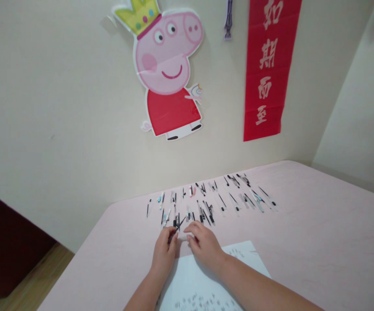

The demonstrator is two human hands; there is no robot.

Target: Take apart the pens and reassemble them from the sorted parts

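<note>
My left hand (165, 249) is closed, thumb and fingers pinched round a slim black pen part (181, 223) that points up and to the right. Close beside it, my right hand (203, 244) has its thumb and fingers bent toward each other. A pale, see-through piece (183, 236) shows between the two hands, at the right fingertips; its kind is too blurred to make out. Just beyond the hands lie several taken-apart pens (202, 212), with black caps, clear barrels and dark refills in small groups.
A handwritten white paper (202, 285) lies under my forearms on the pink-covered table (319, 242). More pen parts (235, 180) stretch in rows toward the wall. A cartoon pig cutout (174, 112) and a red banner (264, 116) hang on that wall.
</note>
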